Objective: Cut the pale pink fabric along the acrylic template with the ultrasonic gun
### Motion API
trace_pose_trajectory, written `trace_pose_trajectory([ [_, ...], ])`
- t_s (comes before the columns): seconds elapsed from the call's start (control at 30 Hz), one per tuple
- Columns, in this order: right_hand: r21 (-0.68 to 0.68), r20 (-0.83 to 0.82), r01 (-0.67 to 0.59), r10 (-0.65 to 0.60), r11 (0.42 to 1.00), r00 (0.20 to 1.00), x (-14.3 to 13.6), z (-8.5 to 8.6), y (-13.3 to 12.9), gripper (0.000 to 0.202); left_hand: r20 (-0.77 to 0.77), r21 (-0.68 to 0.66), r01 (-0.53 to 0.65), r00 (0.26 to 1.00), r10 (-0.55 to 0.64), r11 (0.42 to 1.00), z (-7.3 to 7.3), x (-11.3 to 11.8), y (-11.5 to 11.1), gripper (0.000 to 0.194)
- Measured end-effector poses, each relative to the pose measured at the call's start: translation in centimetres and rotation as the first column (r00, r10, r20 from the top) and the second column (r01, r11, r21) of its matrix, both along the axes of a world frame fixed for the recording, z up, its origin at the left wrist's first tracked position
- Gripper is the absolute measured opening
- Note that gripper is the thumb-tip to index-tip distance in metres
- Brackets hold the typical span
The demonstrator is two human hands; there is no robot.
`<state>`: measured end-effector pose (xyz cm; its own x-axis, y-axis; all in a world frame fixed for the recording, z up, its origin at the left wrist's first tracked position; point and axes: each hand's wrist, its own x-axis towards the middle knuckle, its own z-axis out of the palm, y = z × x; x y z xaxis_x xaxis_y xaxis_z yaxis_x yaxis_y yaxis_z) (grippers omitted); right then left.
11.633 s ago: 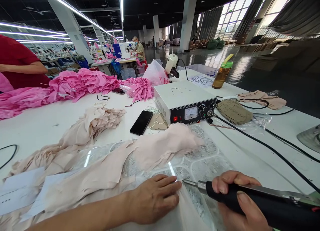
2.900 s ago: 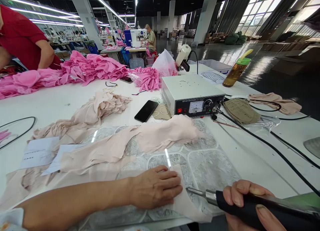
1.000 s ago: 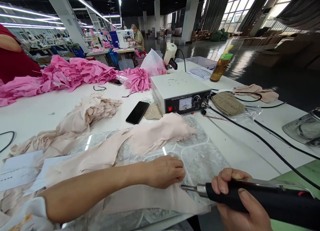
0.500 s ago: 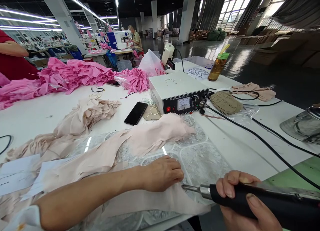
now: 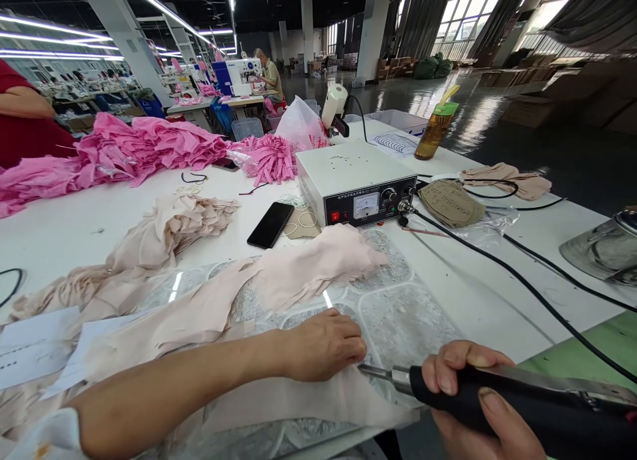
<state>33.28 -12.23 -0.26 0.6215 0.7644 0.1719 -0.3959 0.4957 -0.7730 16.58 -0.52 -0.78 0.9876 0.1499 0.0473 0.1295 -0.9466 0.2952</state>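
- One left hand [image 5: 328,346] is resting on one loose piece of beige cloth [image 5: 298,403], fingers curling inward; I cannot tell whether the fingertips are pinching it.
- One right hand [image 5: 502,417] is gripping one black-handled tool [image 5: 557,413], its fingers and thumb wrapping around the handle.
- One metal tip [image 5: 374,372] is pointing left from the tool, ending at the cloth's edge just beside the left hand; whether it is touching the cloth is too small to tell.
- That one piece of cloth is lying on one glossy patterned mat [image 5: 403,320], near the front edge of the table.
- One flat pile of beige cloth [image 5: 318,264] is lying farther back on the mat, and one bunched heap of beige cloth [image 5: 174,221] is sitting behind it to the left.
- Two white papers [image 5: 37,347] are lying at the left.
- One white control box [image 5: 355,168] is standing behind the flat pile, showing one meter and one red switch.
- One black phone [image 5: 270,225] is lying left of the box.
- One green-lidded bottle [image 5: 436,131] is standing beyond the box, to the right.
- One person in red [image 5: 30,121] is standing by the pink fabric [image 5: 154,145].
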Motion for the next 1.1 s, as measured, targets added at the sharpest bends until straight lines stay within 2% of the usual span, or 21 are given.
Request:
trace_pose_trajectory([
  [0.73,0.045,0.152,-0.063,0.056,0.997,0.987,0.0,-0.2,0.1,0.008,0.052,0.013,0.018,0.998,-0.018,1.000,-0.2,0.0,0.0,0.016],
  [0.9,0.012,0.095,-0.016,0.015,1.000,0.995,0.6,-0.1,-0.7,0.008,0.081,0.021,0.006,0.997,-0.008,1.000,0.3,-0.4,0.1,0.014],
  [1.03,-0.010,0.038,-0.005,0.005,1.000,0.999,1.2,0.3,-1.8,0.009,0.151,0.041,-0.011,0.989,0.004,0.999,1.0,-1.9,-1.2,0.014],
  [1.1,-0.007,0.048,-0.014,0.014,1.000,0.999,1.3,0.4,-2.2,0.009,0.183,0.043,0.029,0.982,-0.036,0.999,1.0,-2.8,-2.4,0.013],
])
